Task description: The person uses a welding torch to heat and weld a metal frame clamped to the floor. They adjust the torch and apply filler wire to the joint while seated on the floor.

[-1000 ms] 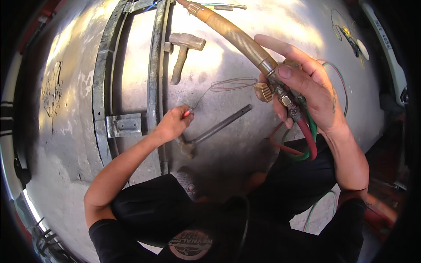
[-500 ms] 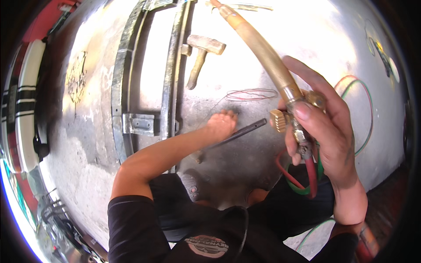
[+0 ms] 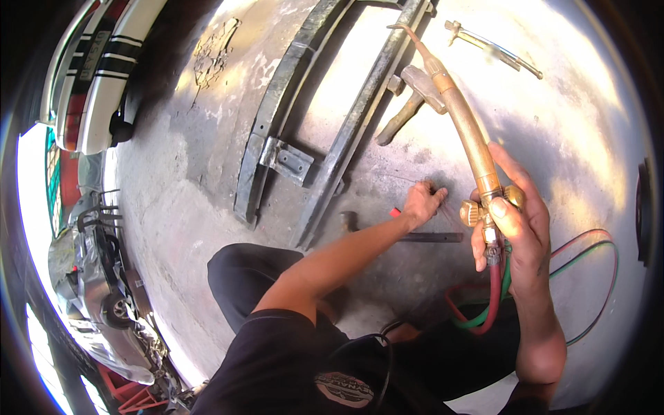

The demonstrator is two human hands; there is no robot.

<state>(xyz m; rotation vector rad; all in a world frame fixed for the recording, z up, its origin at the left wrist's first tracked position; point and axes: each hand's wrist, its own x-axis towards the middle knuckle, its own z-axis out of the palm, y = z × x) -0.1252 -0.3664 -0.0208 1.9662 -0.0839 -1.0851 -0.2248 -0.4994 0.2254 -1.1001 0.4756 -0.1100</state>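
Note:
My right hand (image 3: 519, 225) is closed around the valve end of a brass gas torch (image 3: 469, 128), its thin curved tip pointing up and away. Red and green hoses (image 3: 495, 290) hang from its lower end. Low over the floor, my left hand (image 3: 423, 205) has its fingers curled at a thin wire coil (image 3: 451, 216), which it mostly covers; the fingertips seem pinched on the strands. Just below that hand lies a dark metal bar (image 3: 432, 237). A sledgehammer (image 3: 401, 121) with a wooden handle rests beyond, partly behind the torch.
A long metal frame (image 3: 360, 114) with a bracket (image 3: 287, 162) lies left of the hands. Farther right is a metal tool (image 3: 491, 50). Hose loops (image 3: 612, 259) cross the floor at the right. A white car bumper (image 3: 107, 83) and a vehicle (image 3: 97, 263) stand at the left.
The view has turned, so the frame and hammer appear tilted and farther right. My left hand has reached the wire coil; the right still holds the torch, now lower in view.

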